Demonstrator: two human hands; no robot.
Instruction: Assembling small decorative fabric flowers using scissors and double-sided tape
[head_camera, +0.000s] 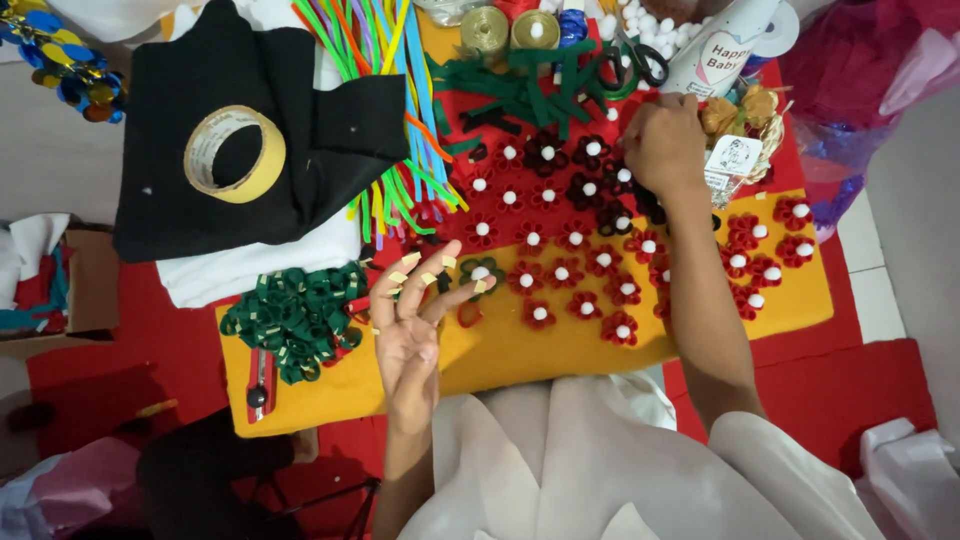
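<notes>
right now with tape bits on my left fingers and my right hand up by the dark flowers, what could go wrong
1. The tape bits on the spread left hand could stick to each other or catch a red flower just beside them.
2. The right hand reaches over the flower rows; its forearm may knock them out of line.

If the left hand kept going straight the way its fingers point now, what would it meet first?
The left hand, fingers spread with small yellow tape bits on the tips, points up and right. First in line is likely the green felt flower with a white centre, then the red felt flowers, though the hand's height is unclear.
</notes>
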